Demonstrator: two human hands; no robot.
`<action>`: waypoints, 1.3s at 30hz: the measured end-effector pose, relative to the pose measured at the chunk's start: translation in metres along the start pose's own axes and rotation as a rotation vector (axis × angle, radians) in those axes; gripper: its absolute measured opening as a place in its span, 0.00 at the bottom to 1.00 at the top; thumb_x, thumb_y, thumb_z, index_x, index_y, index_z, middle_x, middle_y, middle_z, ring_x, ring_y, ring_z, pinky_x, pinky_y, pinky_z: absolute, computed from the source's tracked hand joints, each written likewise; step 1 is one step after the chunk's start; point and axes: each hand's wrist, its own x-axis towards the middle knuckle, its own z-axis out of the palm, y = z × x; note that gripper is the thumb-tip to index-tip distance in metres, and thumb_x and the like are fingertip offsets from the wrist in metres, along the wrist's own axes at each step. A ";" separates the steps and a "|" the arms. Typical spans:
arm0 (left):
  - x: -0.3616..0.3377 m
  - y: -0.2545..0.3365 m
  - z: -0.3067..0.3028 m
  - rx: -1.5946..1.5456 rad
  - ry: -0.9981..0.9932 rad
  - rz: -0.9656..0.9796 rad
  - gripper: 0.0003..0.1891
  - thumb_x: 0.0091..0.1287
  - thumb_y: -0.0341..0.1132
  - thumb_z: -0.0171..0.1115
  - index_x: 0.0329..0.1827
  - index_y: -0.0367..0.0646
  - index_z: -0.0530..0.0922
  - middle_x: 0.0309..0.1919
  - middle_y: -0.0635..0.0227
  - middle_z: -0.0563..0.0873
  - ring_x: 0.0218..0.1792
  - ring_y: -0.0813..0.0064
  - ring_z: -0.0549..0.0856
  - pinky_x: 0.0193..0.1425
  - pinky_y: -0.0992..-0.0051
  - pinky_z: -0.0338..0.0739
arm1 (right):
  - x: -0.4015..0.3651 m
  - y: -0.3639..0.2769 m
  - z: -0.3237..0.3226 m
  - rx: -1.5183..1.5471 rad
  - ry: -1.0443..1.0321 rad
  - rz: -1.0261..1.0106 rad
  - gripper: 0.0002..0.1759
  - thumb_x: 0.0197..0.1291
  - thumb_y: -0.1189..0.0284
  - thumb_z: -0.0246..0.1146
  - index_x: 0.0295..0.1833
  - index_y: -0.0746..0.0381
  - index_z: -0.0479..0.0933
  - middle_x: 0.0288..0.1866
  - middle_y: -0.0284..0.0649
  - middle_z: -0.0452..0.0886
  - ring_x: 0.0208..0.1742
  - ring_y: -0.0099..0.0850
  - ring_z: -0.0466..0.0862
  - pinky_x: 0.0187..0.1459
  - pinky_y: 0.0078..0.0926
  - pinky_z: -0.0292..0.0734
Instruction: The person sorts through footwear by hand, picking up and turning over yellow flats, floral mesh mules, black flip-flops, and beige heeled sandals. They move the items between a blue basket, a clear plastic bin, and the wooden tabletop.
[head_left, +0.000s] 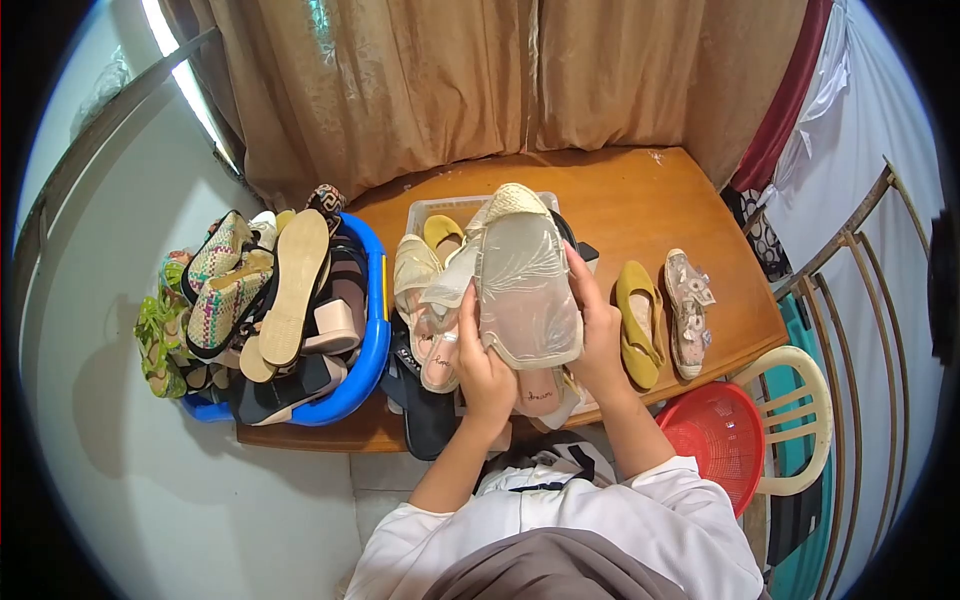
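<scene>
Both hands hold a translucent pouch (529,290) with a pale leaf pattern and cream edging, over the table's middle. My left hand (486,385) grips its lower left side, and my right hand (596,335) grips its right side. A cream woven shoe part (517,199) shows at the pouch's top. Below its lower edge, a pale insole with writing (540,392) is partly visible. Left of the pouch lie cream sandals (418,268) and a mustard shoe (442,233), by a clear plastic tray (424,208). A black sandal (430,415) lies near the table's front edge.
On the left, a blue basket (377,330) is heaped with shoes. Mustard flats (636,325) and a clear shoe with flowers (687,312) stand on the wooden table (740,310). At the right front are a red basket (715,440) and a cream plastic chair (812,400).
</scene>
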 end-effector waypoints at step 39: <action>-0.002 0.000 -0.046 0.631 0.047 -0.018 0.25 0.53 0.21 0.56 0.58 0.37 0.70 0.40 0.42 0.81 0.40 0.48 0.83 0.40 0.59 0.78 | -0.005 0.003 0.020 -0.094 -0.175 -0.040 0.38 0.46 0.84 0.65 0.66 0.64 0.63 0.49 0.52 0.79 0.48 0.34 0.82 0.47 0.24 0.77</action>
